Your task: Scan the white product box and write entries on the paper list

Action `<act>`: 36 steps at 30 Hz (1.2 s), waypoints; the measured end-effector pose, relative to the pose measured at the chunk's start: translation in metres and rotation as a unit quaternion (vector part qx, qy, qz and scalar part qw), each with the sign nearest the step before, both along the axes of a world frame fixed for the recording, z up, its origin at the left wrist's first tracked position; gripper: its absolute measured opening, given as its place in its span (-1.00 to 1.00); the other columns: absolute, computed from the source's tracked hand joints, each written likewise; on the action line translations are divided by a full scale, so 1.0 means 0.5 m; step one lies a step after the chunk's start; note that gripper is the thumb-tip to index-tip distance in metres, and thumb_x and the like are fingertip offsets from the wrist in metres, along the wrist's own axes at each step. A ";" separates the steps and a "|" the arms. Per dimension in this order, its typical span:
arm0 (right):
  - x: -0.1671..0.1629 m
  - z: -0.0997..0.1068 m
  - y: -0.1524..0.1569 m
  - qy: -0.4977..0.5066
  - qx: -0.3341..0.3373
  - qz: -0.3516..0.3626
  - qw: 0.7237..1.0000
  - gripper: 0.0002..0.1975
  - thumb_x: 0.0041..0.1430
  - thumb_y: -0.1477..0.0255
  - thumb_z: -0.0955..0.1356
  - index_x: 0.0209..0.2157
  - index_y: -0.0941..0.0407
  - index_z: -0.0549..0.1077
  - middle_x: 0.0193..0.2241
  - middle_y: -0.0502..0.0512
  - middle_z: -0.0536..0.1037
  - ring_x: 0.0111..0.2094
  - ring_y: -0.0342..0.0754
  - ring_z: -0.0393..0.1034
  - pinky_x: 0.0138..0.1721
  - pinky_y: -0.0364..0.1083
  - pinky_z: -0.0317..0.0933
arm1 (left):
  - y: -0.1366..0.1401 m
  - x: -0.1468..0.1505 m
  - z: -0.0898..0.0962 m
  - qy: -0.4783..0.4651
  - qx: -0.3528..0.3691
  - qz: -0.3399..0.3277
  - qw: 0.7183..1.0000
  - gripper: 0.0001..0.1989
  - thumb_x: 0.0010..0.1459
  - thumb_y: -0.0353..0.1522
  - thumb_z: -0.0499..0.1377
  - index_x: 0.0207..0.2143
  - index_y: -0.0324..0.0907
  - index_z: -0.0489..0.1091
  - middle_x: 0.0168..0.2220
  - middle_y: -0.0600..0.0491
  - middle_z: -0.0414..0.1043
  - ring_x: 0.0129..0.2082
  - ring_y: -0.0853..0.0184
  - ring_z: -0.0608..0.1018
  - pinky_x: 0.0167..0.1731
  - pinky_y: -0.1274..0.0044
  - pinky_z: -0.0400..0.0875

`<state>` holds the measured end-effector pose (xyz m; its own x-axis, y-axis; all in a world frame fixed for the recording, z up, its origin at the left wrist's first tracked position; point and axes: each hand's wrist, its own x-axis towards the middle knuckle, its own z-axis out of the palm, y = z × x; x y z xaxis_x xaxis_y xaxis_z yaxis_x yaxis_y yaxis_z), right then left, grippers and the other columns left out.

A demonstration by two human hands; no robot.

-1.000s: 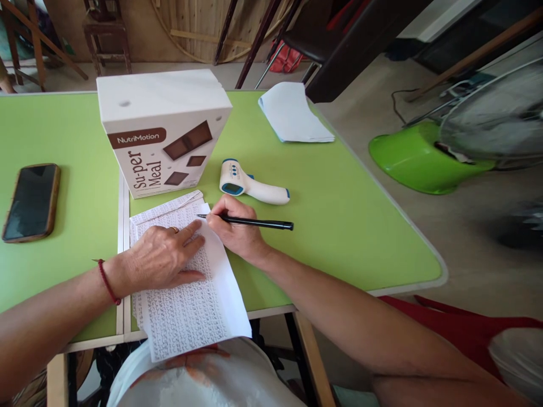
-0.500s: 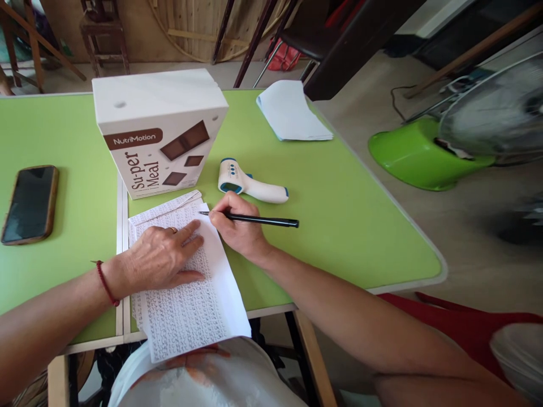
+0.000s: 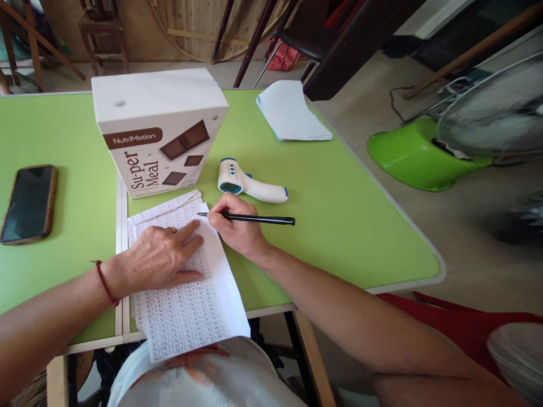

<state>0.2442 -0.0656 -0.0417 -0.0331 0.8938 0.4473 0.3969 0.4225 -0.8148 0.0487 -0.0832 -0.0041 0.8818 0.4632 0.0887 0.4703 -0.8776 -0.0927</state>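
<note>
A black pen (image 3: 263, 219) is pinched in my right hand (image 3: 237, 225), its tip at the upper right part of a handwritten sheet of paper (image 3: 186, 322). Dense rows of writing cover most of that sheet, and a blank strip runs down its right side. My left hand (image 3: 165, 257) lies flat on the sheet with fingers spread, holding nothing. More written sheets lie underneath, and the lower edge of the top sheet hangs past the table edge. Just beyond my right hand rests a white and blue infrared thermometer (image 3: 254, 183).
A white NutriMotion box (image 3: 161, 135) stands upright behind the sheets. At far left lies a phone (image 3: 29, 204). A folded stack of white paper (image 3: 292, 110) sits at the back of the green table (image 3: 360, 237). A green stool (image 3: 424, 155) and a fan (image 3: 496, 107) are off to the right.
The pen tip has shifted very slightly left along the paper, and the pen's back end has dipped a little. My left hand stays in place.
</note>
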 end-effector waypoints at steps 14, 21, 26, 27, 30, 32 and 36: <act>0.005 0.001 0.001 -0.023 -0.016 -0.014 1.000 -0.86 -0.05 0.48 0.26 -0.60 0.06 0.20 -0.70 -0.12 0.29 -0.63 -0.18 0.12 -0.57 -0.13 0.07 | 0.000 0.001 0.002 0.011 -0.012 0.004 1.000 -0.45 0.22 0.04 0.08 -0.02 -0.24 0.35 0.15 -0.17 0.31 -0.52 0.24 0.54 -0.62 0.41 0.34; 0.000 0.001 0.002 -0.021 -0.017 -0.039 0.999 -0.86 -0.04 0.47 0.26 -0.60 0.06 0.20 -0.70 -0.11 0.29 -0.63 -0.18 0.14 -0.55 -0.12 0.08 | 0.001 0.002 0.001 0.014 -0.019 0.002 1.000 -0.44 0.21 0.03 0.10 -0.01 -0.25 0.34 0.21 -0.19 0.24 -0.50 0.24 0.55 -0.63 0.42 0.34; -0.001 0.001 0.002 -0.021 -0.017 -0.031 0.999 -0.86 -0.04 0.47 0.27 -0.61 0.06 0.20 -0.71 -0.11 0.30 -0.63 -0.18 0.14 -0.56 -0.13 0.07 | 0.002 0.000 -0.001 0.014 -0.016 0.003 1.000 -0.44 0.23 0.05 0.05 -0.02 -0.24 0.33 0.19 -0.18 0.26 -0.53 0.25 0.54 -0.62 0.41 0.33; -0.001 0.001 0.002 -0.021 -0.016 -0.031 0.999 -0.86 -0.04 0.47 0.26 -0.61 0.06 0.20 -0.71 -0.11 0.30 -0.63 -0.18 0.14 -0.56 -0.13 0.07 | 0.003 0.000 -0.002 0.012 -0.014 0.002 1.000 -0.44 0.23 0.05 0.04 -0.02 -0.24 0.33 0.19 -0.17 0.27 -0.52 0.24 0.54 -0.62 0.41 0.33; 0.000 0.001 0.001 -0.022 -0.012 -0.029 0.999 -0.86 -0.04 0.48 0.26 -0.61 0.06 0.20 -0.71 -0.12 0.29 -0.64 -0.18 0.13 -0.57 -0.13 0.06 | 0.004 -0.001 -0.003 0.012 -0.011 -0.001 1.000 -0.44 0.24 0.05 0.04 -0.01 -0.24 0.33 0.20 -0.15 0.26 -0.51 0.23 0.55 -0.62 0.40 0.33; 0.001 0.002 0.001 -0.021 -0.010 -0.028 0.999 -0.86 -0.04 0.48 0.27 -0.61 0.06 0.20 -0.71 -0.12 0.29 -0.64 -0.18 0.13 -0.56 -0.13 0.07 | 0.003 -0.001 -0.004 0.012 -0.010 0.000 1.000 -0.44 0.24 0.05 0.04 -0.01 -0.24 0.33 0.20 -0.15 0.25 -0.51 0.23 0.55 -0.63 0.40 0.33; 0.002 0.003 0.002 -0.017 -0.015 -0.034 0.999 -0.86 -0.04 0.48 0.26 -0.61 0.06 0.20 -0.71 -0.12 0.29 -0.64 -0.18 0.14 -0.56 -0.13 0.08 | 0.001 -0.002 -0.002 0.014 -0.014 0.004 1.000 -0.44 0.23 0.05 0.04 0.00 -0.23 0.34 0.21 -0.15 0.24 -0.50 0.23 0.56 -0.63 0.40 0.33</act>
<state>0.2450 -0.0646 -0.0404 0.0130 0.9074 0.4201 0.4517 0.3695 -0.8121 0.0479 -0.0826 -0.0051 0.8803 0.4717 0.0507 0.4743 -0.8766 -0.0810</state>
